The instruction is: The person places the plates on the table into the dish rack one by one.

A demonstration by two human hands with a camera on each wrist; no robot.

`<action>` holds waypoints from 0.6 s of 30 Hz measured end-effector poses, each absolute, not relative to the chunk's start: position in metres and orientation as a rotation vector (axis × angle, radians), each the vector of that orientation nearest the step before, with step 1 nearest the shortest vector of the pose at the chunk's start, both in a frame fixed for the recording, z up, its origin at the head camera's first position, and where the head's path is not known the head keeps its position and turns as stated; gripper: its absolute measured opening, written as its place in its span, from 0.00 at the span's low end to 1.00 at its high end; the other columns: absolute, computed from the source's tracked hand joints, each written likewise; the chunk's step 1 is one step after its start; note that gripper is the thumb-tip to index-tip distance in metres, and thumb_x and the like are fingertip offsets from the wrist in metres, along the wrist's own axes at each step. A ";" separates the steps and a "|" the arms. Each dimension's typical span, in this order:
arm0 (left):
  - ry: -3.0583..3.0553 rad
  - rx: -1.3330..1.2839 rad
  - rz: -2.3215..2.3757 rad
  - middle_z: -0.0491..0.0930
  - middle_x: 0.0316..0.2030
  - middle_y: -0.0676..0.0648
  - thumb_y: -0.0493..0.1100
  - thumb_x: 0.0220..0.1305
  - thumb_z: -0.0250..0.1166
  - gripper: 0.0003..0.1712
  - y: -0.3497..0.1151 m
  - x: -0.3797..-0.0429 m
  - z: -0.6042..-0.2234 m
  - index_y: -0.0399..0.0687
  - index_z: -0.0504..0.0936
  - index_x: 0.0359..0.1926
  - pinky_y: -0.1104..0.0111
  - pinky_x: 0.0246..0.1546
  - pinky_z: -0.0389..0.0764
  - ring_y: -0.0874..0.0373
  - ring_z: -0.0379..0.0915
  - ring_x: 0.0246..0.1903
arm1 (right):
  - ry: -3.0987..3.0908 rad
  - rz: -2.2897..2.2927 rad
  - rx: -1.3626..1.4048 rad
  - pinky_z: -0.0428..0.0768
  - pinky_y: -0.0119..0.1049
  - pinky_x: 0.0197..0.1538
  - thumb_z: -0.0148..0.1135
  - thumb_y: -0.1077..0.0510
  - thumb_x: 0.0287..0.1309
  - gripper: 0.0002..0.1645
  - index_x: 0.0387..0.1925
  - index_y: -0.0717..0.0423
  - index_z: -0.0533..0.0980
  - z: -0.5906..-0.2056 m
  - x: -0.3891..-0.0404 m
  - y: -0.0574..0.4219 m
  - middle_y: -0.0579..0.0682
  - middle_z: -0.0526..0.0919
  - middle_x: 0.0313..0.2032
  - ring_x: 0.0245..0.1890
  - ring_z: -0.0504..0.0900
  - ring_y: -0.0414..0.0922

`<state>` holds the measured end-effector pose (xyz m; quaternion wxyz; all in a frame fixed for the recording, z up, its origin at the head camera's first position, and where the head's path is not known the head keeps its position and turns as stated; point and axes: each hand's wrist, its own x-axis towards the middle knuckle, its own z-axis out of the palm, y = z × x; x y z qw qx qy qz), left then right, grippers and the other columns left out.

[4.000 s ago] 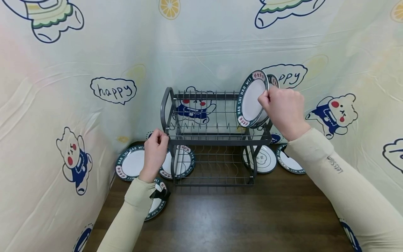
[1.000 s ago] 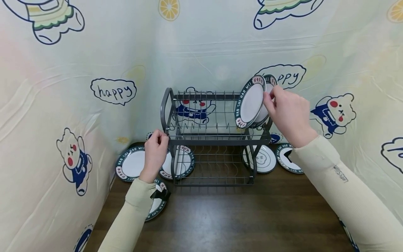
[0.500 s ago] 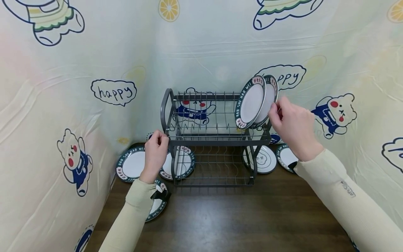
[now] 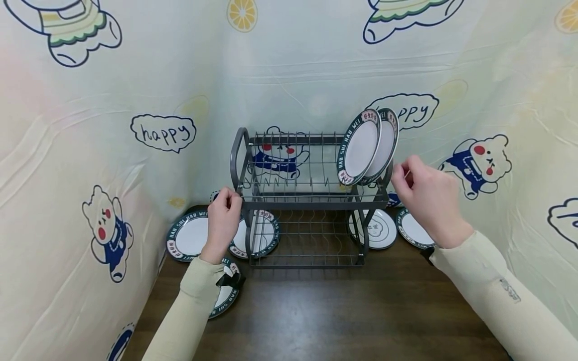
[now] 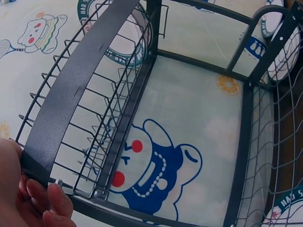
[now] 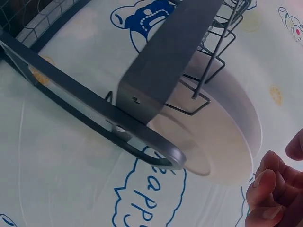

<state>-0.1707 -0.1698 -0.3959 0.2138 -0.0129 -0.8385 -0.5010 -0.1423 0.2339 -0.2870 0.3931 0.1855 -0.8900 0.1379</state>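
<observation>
Head view faces forward and down, sharing the rack with close wrist views.

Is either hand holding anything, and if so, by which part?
The left hand grips the dish rack at the front left corner of its upper tier; the right hand holds nothing.

1. The rack is dark grey metal with two wire tiers and rounded end loops. It stands upright near the rear edge of the surface, its long side roughly parallel to that edge. The left hand grips its upper tier's front left corner.
2. The left plate has a white centre and a dark green lettered rim. It stands on edge near the upper tier's right end, top leaning right.
3. The right plate, similarly rimmed, leans alongside, partly hidden behind it.
</observation>
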 end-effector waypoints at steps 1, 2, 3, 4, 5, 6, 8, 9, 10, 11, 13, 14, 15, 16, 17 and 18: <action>-2.327 -0.036 -1.389 0.68 0.25 0.45 0.39 0.75 0.50 0.12 -0.170 -0.171 -0.396 0.44 0.71 0.31 0.65 0.26 0.65 0.49 0.64 0.25 | -2.257 0.346 0.471 0.62 0.37 0.16 0.52 0.57 0.72 0.16 0.29 0.62 0.75 -0.288 -0.141 0.235 0.56 0.81 0.19 0.13 0.73 0.50; -2.326 -0.036 -1.390 0.68 0.25 0.45 0.39 0.75 0.50 0.12 -0.170 -0.171 -0.396 0.44 0.71 0.31 0.65 0.26 0.65 0.49 0.64 0.24 | -2.255 0.340 0.473 0.62 0.37 0.16 0.51 0.56 0.73 0.17 0.29 0.62 0.75 -0.290 -0.140 0.236 0.57 0.81 0.19 0.12 0.73 0.50; -2.325 -0.036 -1.390 0.67 0.25 0.45 0.39 0.75 0.50 0.12 -0.170 -0.171 -0.396 0.44 0.71 0.31 0.65 0.26 0.65 0.49 0.64 0.24 | -2.255 0.342 0.474 0.63 0.37 0.16 0.51 0.56 0.73 0.17 0.29 0.62 0.75 -0.291 -0.139 0.237 0.56 0.81 0.19 0.12 0.73 0.50; -2.325 -0.037 -1.391 0.67 0.25 0.45 0.39 0.75 0.50 0.11 -0.170 -0.171 -0.396 0.44 0.70 0.31 0.65 0.26 0.65 0.49 0.64 0.24 | -2.254 0.347 0.475 0.63 0.38 0.16 0.51 0.55 0.73 0.18 0.29 0.62 0.75 -0.293 -0.138 0.238 0.56 0.81 0.19 0.12 0.74 0.50; -2.325 -0.036 -1.392 0.67 0.25 0.45 0.39 0.75 0.50 0.12 -0.170 -0.171 -0.396 0.44 0.70 0.31 0.65 0.26 0.65 0.49 0.64 0.24 | -2.252 0.348 0.477 0.64 0.38 0.16 0.51 0.55 0.73 0.18 0.29 0.62 0.75 -0.294 -0.137 0.239 0.57 0.81 0.19 0.12 0.74 0.50; -2.325 -0.035 -1.392 0.67 0.25 0.45 0.39 0.75 0.50 0.12 -0.170 -0.171 -0.396 0.44 0.70 0.31 0.64 0.26 0.65 0.49 0.64 0.24 | -2.251 0.356 0.476 0.64 0.38 0.16 0.51 0.55 0.72 0.18 0.29 0.62 0.76 -0.295 -0.136 0.241 0.57 0.81 0.19 0.12 0.74 0.50; -2.325 -0.036 -1.391 0.67 0.25 0.45 0.39 0.75 0.50 0.11 -0.170 -0.171 -0.396 0.44 0.70 0.31 0.64 0.26 0.65 0.49 0.64 0.24 | -2.252 0.365 0.473 0.64 0.38 0.16 0.51 0.54 0.72 0.18 0.29 0.62 0.76 -0.297 -0.133 0.243 0.57 0.81 0.19 0.13 0.74 0.50; -2.325 -0.037 -1.390 0.67 0.25 0.45 0.39 0.75 0.50 0.11 -0.170 -0.171 -0.396 0.44 0.70 0.31 0.65 0.26 0.65 0.49 0.64 0.24 | -2.254 0.370 0.470 0.64 0.38 0.16 0.51 0.55 0.72 0.18 0.30 0.63 0.77 -0.299 -0.132 0.244 0.57 0.82 0.19 0.13 0.74 0.50; -2.325 -0.038 -1.390 0.67 0.25 0.45 0.39 0.75 0.50 0.11 -0.170 -0.171 -0.396 0.44 0.70 0.31 0.65 0.26 0.65 0.49 0.64 0.24 | -2.256 0.374 0.466 0.65 0.38 0.17 0.52 0.55 0.72 0.18 0.31 0.63 0.77 -0.300 -0.131 0.245 0.56 0.82 0.20 0.13 0.74 0.49; -2.325 -0.038 -1.390 0.67 0.25 0.45 0.39 0.75 0.50 0.12 -0.170 -0.171 -0.396 0.44 0.70 0.31 0.65 0.26 0.65 0.49 0.64 0.24 | -2.260 0.378 0.463 0.65 0.38 0.17 0.52 0.55 0.72 0.17 0.31 0.63 0.77 -0.301 -0.129 0.246 0.56 0.82 0.20 0.13 0.74 0.49; -2.322 -0.040 -1.395 0.67 0.25 0.45 0.39 0.75 0.50 0.12 -0.170 -0.171 -0.396 0.44 0.70 0.31 0.65 0.26 0.65 0.49 0.64 0.24 | -2.271 0.382 0.455 0.65 0.38 0.17 0.53 0.56 0.72 0.16 0.32 0.63 0.77 -0.303 -0.127 0.248 0.56 0.82 0.20 0.13 0.74 0.49; -2.322 -0.040 -1.395 0.66 0.25 0.45 0.40 0.75 0.50 0.12 -0.170 -0.171 -0.397 0.44 0.70 0.31 0.65 0.25 0.65 0.49 0.64 0.24 | -2.276 0.384 0.450 0.66 0.38 0.17 0.53 0.56 0.71 0.15 0.32 0.63 0.77 -0.305 -0.126 0.249 0.56 0.81 0.20 0.13 0.74 0.49; -2.322 -0.039 -1.396 0.66 0.25 0.45 0.40 0.75 0.50 0.12 -0.170 -0.171 -0.397 0.45 0.70 0.31 0.65 0.25 0.65 0.49 0.63 0.24 | -2.283 0.386 0.445 0.66 0.38 0.17 0.53 0.56 0.71 0.15 0.32 0.63 0.77 -0.307 -0.126 0.251 0.56 0.81 0.20 0.14 0.74 0.49; -2.323 -0.037 -1.397 0.66 0.25 0.45 0.40 0.75 0.50 0.12 -0.170 -0.171 -0.397 0.45 0.70 0.31 0.65 0.25 0.65 0.49 0.63 0.24 | -2.290 0.392 0.437 0.66 0.38 0.17 0.54 0.56 0.71 0.15 0.31 0.62 0.77 -0.309 -0.125 0.252 0.56 0.81 0.19 0.14 0.74 0.49; -2.323 -0.037 -1.396 0.66 0.25 0.45 0.40 0.75 0.50 0.12 -0.170 -0.171 -0.397 0.45 0.70 0.31 0.65 0.25 0.65 0.49 0.63 0.24 | -2.297 0.394 0.432 0.66 0.38 0.17 0.54 0.57 0.71 0.14 0.31 0.62 0.77 -0.310 -0.124 0.253 0.56 0.81 0.19 0.14 0.74 0.49; -2.323 -0.036 -1.396 0.66 0.25 0.45 0.40 0.75 0.50 0.12 -0.170 -0.171 -0.397 0.45 0.69 0.31 0.65 0.25 0.64 0.49 0.63 0.24 | -2.304 0.397 0.423 0.65 0.38 0.17 0.54 0.57 0.71 0.14 0.31 0.62 0.77 -0.312 -0.124 0.255 0.56 0.81 0.19 0.14 0.74 0.49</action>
